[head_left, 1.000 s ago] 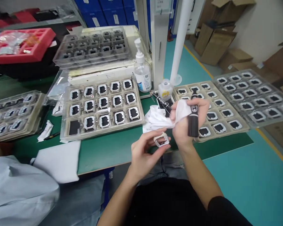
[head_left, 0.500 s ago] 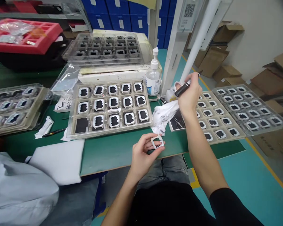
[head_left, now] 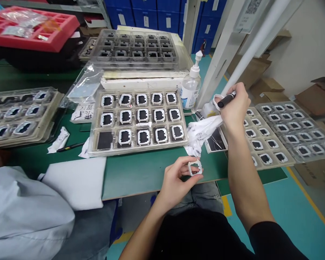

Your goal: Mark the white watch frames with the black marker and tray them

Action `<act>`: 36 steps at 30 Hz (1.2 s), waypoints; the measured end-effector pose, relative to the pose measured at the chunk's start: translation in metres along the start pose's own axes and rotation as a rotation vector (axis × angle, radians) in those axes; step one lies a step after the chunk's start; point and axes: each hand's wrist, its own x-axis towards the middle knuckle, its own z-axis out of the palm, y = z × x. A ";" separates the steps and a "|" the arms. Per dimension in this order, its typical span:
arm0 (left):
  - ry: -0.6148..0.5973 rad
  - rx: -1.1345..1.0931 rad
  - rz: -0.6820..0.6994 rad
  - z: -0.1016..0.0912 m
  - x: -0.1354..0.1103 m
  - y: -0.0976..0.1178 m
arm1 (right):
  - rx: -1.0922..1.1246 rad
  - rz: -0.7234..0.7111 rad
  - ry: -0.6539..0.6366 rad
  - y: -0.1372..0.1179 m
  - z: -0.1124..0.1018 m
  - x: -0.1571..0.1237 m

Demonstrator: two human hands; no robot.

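- Left hand (head_left: 177, 177) pinches a white bezel (head_left: 190, 169), below and right of centre, near the counter's (head_left: 127, 180) edge.
- Right hand (head_left: 236, 105) grips a black marker (head_left: 226, 100), higher and farther right.
- Clear tray (head_left: 132, 148) sits left of centre.

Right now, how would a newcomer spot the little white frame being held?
Start at the green table and find its near edge. There, the left hand pinches a small white frame. Similar ones lie in the trays beyond; this one is held up in a hand.
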 end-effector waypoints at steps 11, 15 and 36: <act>-0.022 -0.006 0.037 -0.001 -0.001 0.002 | -0.072 0.024 0.016 0.002 0.000 0.001; -0.034 -0.012 0.048 -0.002 0.000 0.004 | -0.078 0.030 -0.010 0.005 0.001 0.002; -0.035 -0.024 0.017 -0.003 0.001 0.001 | 0.007 -0.086 0.047 0.038 0.016 0.009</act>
